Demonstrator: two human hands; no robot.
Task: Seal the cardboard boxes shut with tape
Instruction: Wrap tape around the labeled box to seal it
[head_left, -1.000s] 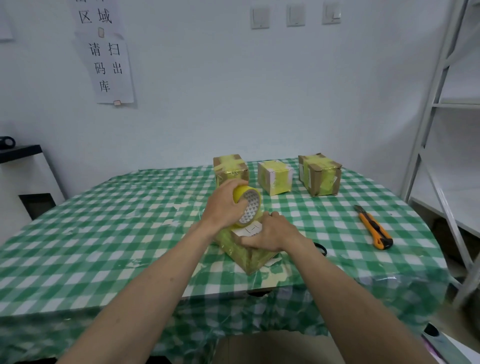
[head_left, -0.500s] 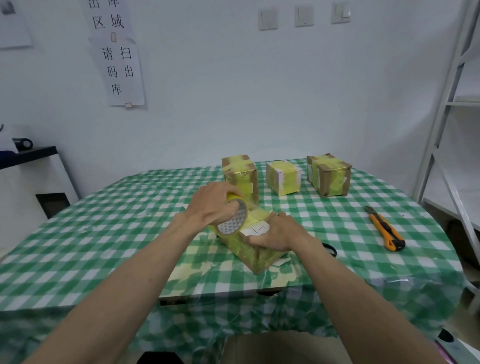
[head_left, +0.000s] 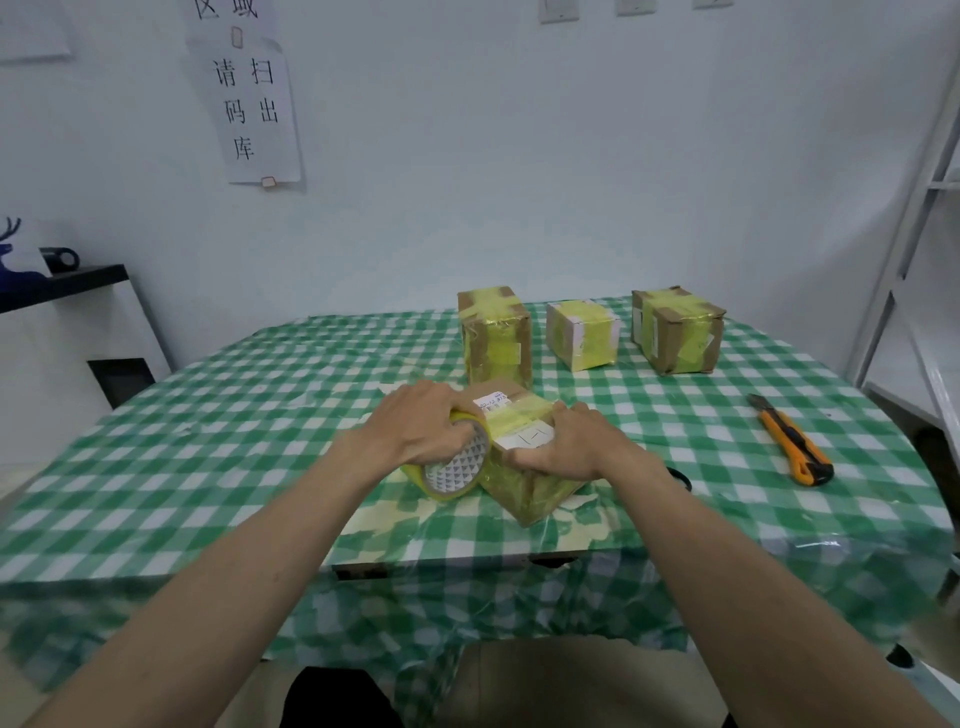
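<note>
Your left hand (head_left: 415, 431) grips the tape roll (head_left: 454, 465), drawing tape down the cardboard box (head_left: 524, 467); your right hand (head_left: 569, 441) presses it steady. Next, cut the strip.

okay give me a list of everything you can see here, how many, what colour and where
box being taped: 1, brown with yellow tape, near table edge
taped boxes: 3, brown and yellow, row at far side
tape roll: 1, yellow, against near box's left side
utility knife: 1, orange and black, table's right
tablecloth: 1, green-white check, over table
paper sign: 1, white, wall
shelf frame: 1, white, right
left hand: grip on tape roll
right hand: resting on near box
</note>
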